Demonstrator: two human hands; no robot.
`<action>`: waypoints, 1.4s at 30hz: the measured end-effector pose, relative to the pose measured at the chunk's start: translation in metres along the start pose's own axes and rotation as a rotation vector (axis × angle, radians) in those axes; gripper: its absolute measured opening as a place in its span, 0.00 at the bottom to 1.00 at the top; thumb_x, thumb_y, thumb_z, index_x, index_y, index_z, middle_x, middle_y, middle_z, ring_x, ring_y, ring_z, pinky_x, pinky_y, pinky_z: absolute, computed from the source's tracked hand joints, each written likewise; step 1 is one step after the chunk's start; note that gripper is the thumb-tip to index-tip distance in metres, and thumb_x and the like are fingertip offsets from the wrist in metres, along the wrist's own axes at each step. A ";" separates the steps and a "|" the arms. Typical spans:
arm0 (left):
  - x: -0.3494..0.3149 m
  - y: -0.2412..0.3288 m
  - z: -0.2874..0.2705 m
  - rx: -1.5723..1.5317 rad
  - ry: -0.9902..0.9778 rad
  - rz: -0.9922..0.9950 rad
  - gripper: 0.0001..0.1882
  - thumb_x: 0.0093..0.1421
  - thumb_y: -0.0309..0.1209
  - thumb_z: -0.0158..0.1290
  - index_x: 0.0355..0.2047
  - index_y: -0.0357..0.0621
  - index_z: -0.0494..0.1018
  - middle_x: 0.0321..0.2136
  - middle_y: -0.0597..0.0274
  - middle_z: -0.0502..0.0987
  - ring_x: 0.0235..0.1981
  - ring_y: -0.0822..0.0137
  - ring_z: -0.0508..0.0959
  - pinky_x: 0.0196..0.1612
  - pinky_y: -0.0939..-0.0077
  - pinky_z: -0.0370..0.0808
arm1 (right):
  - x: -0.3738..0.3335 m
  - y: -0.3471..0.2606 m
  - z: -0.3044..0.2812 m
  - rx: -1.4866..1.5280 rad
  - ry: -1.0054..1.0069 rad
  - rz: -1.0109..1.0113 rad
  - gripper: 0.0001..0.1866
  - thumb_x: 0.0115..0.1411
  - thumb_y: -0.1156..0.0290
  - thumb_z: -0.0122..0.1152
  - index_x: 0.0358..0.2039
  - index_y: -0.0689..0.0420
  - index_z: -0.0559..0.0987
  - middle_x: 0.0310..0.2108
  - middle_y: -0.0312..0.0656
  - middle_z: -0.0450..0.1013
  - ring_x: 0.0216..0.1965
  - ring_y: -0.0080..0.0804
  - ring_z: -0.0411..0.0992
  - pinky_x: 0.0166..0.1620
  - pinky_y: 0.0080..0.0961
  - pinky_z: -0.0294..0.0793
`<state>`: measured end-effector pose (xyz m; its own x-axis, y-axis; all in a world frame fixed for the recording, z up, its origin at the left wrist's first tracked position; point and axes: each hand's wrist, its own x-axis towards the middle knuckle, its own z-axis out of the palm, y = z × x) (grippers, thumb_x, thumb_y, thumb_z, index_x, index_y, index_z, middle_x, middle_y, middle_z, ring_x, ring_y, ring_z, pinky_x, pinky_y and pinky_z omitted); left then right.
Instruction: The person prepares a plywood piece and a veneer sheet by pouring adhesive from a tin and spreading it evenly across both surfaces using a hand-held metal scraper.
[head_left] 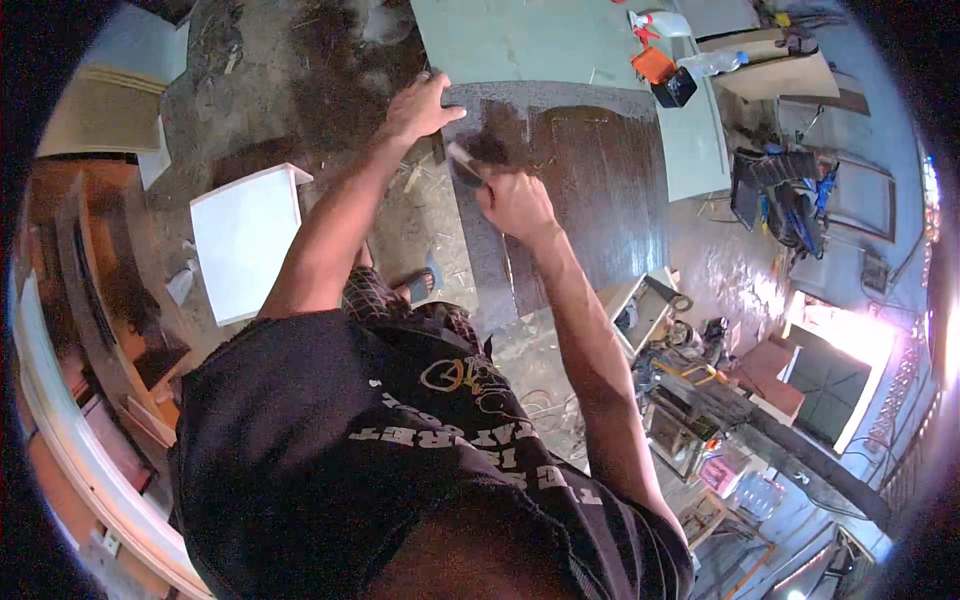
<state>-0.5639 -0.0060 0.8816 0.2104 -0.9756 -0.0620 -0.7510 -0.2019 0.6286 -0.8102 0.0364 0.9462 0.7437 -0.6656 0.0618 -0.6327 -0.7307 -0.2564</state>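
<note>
A dark brown panel (600, 190) with a wet-looking, streaky surface lies in front of me on a pale green board. My right hand (517, 203) is closed around a small hand tool (463, 157) with a pale end, held low over the panel's left part. Whether that tool is a brush or a scraper is too blurred to tell. At the panel's far left corner rests my left hand (422, 108), its thumb stretched out over the edge and its fingers apart. The undersides of both hands are hidden.
Beyond the panel, the green board (510, 45) carries a spray bottle (662, 24), an orange-and-black container (665, 75) and a clear plastic bottle (712, 64). A white panel (245, 245) stands to my left. Tools and a workbench (690, 385) fill the right.
</note>
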 end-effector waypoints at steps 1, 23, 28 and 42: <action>-0.006 -0.002 0.000 0.015 0.009 -0.002 0.36 0.54 0.51 0.65 0.57 0.44 0.68 0.53 0.45 0.72 0.55 0.46 0.74 0.56 0.55 0.72 | 0.002 0.002 -0.006 0.009 -0.110 0.021 0.18 0.60 0.64 0.54 0.49 0.50 0.80 0.32 0.54 0.80 0.33 0.52 0.80 0.38 0.48 0.81; 0.001 -0.032 0.031 0.123 0.159 0.075 0.36 0.55 0.56 0.63 0.56 0.47 0.70 0.53 0.50 0.75 0.53 0.52 0.78 0.53 0.50 0.75 | -0.069 0.014 -0.011 -0.057 -0.454 -0.136 0.22 0.53 0.71 0.60 0.50 0.40 0.83 0.45 0.43 0.80 0.44 0.44 0.79 0.46 0.41 0.81; -0.004 0.015 0.002 0.019 -0.137 -0.096 0.35 0.60 0.48 0.62 0.58 0.37 0.65 0.55 0.45 0.71 0.56 0.45 0.73 0.55 0.49 0.72 | -0.111 0.024 -0.008 -0.033 -0.464 -0.131 0.25 0.51 0.71 0.63 0.52 0.42 0.81 0.47 0.39 0.80 0.48 0.40 0.78 0.51 0.38 0.79; -0.006 0.058 -0.028 0.165 -0.129 -0.233 0.34 0.61 0.49 0.60 0.60 0.41 0.65 0.60 0.49 0.70 0.60 0.50 0.72 0.57 0.50 0.72 | -0.114 0.048 0.009 -0.046 -0.391 -0.053 0.21 0.55 0.70 0.59 0.51 0.42 0.82 0.44 0.42 0.80 0.41 0.44 0.80 0.44 0.40 0.81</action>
<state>-0.5913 -0.0099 0.9401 0.3156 -0.9021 -0.2944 -0.7855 -0.4224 0.4523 -0.9234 0.0781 0.9177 0.7958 -0.5258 -0.3003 -0.5940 -0.7741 -0.2188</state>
